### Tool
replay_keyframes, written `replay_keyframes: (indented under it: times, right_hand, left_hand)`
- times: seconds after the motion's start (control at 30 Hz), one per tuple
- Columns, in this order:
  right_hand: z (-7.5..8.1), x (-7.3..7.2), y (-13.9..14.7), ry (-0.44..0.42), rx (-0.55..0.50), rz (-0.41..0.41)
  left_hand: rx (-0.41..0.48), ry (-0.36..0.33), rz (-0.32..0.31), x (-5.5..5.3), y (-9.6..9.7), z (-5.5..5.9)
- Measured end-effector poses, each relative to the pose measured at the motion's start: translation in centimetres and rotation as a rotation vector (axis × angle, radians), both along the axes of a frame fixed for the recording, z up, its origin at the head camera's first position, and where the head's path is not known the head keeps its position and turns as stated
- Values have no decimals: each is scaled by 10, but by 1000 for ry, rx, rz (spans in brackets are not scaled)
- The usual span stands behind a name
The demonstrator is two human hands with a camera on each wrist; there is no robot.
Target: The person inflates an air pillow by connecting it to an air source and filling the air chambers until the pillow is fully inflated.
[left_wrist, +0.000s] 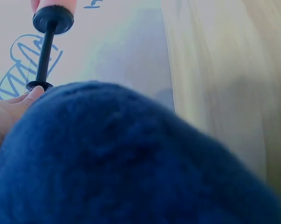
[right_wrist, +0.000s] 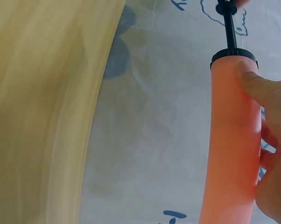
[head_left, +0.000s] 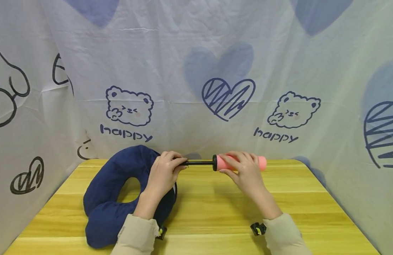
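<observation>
Between the two hands a hand pump lies sideways, its pink barrel [right_wrist: 233,140] capped in black and a thin black rod [head_left: 200,163] reaching out to the left. My right hand [head_left: 245,173] grips the barrel, thumb near the black collar. At the rod's left end, my left hand [head_left: 166,171] pinches the black end piece, mostly covered by the fingers. A dark blue U-shaped neck pillow [head_left: 104,187] lies under and beside the left forearm. In the left wrist view the pillow [left_wrist: 131,154] fills the foreground and hides most of that hand.
The wooden table [head_left: 215,219] carries the pillow on its left side. A pale cloth [head_left: 177,71] printed with bears and hearts hangs behind it and along both sides. Small black devices [head_left: 258,229] sit at the cuffs of the light sleeves [head_left: 284,233].
</observation>
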State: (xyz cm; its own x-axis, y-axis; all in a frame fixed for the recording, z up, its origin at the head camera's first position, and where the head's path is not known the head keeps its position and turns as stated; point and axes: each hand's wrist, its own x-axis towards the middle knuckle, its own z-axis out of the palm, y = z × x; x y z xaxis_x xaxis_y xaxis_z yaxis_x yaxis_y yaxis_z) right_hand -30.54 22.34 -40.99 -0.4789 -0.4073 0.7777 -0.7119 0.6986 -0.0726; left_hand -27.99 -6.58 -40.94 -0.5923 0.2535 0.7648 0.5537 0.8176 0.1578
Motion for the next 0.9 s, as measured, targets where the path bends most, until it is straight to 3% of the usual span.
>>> replay_keyframes:
  times: [0.47,0.9]
  right_hand:
    - [3,-7,16,7,-12,-58]
    - [-3,0,-1,13,38,6]
  left_hand:
    - [51,-17,42,-3,-18,3]
    - [-18,-21,-18,3,4,-1]
